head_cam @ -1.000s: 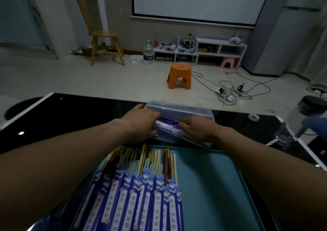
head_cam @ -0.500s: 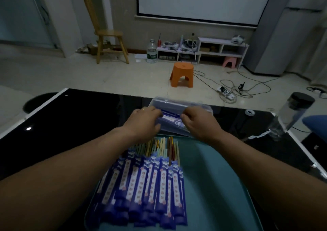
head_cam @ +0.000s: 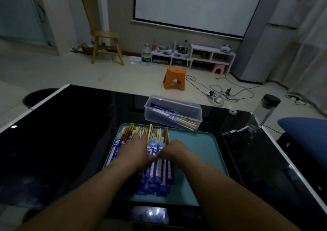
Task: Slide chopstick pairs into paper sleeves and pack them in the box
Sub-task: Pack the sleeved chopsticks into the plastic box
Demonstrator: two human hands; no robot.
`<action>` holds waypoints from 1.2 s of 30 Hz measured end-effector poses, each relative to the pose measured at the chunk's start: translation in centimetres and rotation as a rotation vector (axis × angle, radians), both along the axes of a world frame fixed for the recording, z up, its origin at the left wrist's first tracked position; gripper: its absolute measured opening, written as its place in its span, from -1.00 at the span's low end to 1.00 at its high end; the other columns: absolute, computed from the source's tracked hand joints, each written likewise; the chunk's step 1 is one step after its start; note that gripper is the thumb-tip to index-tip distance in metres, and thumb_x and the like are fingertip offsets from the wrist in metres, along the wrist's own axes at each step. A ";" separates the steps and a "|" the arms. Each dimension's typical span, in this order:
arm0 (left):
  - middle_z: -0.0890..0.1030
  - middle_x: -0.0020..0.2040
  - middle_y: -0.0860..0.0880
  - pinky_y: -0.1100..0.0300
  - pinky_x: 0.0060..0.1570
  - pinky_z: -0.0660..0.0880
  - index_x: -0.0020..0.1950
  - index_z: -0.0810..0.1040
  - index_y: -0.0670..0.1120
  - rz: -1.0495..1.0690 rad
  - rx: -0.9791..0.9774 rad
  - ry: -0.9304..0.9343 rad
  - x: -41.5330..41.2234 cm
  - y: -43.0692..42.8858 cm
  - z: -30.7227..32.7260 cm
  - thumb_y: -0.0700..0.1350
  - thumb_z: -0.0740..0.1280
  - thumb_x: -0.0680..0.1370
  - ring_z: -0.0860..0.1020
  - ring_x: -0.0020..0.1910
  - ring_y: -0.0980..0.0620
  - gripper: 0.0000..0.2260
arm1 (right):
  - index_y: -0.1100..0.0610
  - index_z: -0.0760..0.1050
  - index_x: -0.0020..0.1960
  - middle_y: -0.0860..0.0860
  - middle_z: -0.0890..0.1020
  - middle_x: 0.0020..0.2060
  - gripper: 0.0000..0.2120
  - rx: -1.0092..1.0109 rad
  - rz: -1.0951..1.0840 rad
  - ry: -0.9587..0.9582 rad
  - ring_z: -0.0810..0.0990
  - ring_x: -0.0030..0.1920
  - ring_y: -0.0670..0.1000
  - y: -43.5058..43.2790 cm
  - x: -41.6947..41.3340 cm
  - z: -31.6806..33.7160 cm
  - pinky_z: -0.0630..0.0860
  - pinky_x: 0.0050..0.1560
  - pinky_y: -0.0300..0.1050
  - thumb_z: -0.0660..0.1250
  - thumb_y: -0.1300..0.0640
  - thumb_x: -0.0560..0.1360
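A pile of chopstick pairs in blue-and-white paper sleeves point(head_cam: 160, 175) lies on the left half of a teal tray point(head_cam: 203, 152), their bare tips pointing away from me. My left hand point(head_cam: 135, 150) rests on the pile with its fingers stretched forward over the chopstick ends. Beside it, my right hand point(head_cam: 174, 151) has its knuckles up and its fingers curled down onto a sleeved pair near the pile's right side. Just beyond the tray stands a clear plastic box point(head_cam: 174, 105), which holds a few sleeved pairs lying at a slant.
Everything sits on a glossy black table point(head_cam: 70, 142) with a white edge. A clear bottle with a black cap point(head_cam: 264, 112) and a small tape roll point(head_cam: 232, 111) stand at the far right. A blue cushion point(head_cam: 306, 135) is off the right side.
Both hands have pulled back from the clear box to the pile on the tray. The sleeved pair they were setting into the box now lies inside it.
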State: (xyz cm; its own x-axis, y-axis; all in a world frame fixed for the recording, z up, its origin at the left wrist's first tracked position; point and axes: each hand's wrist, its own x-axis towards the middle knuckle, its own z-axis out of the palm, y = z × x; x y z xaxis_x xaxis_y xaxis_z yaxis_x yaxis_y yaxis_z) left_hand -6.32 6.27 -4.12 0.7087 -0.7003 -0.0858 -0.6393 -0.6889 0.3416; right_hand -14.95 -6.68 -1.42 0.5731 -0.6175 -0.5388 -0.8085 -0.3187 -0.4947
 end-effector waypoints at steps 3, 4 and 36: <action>0.44 0.28 -0.10 -0.02 0.08 0.52 0.23 0.40 0.00 -0.021 -0.024 0.019 0.5 0.2 0.0 0.24 0.43 0.49 0.55 0.16 -0.17 -0.53 | 0.21 0.53 0.36 0.16 0.61 0.32 -0.52 0.024 -0.034 -0.041 0.60 0.32 0.15 0.7 1.9 -0.1 0.55 0.34 0.04 0.50 0.10 0.50; 0.44 0.27 -0.10 -0.02 0.06 0.51 0.22 0.39 0.01 -0.021 -0.033 0.028 0.6 0.2 0.0 0.24 0.43 0.49 0.55 0.15 -0.17 -0.54 | 0.22 0.52 0.37 0.17 0.60 0.32 -0.55 0.014 -0.027 -0.016 0.60 0.32 0.16 0.7 2.1 0.1 0.55 0.35 0.04 0.47 0.12 0.52; 0.55 0.21 0.03 0.15 0.04 0.49 0.39 0.43 0.03 -0.080 -0.441 0.324 -3.6 -2.6 1.5 0.12 0.36 0.62 0.53 0.08 0.11 -0.62 | 0.19 0.59 0.05 0.23 0.70 -0.13 -0.83 0.100 -0.253 -0.675 0.72 -0.10 0.21 -3.3 -2.9 1.1 0.67 -0.06 0.10 0.36 0.37 0.51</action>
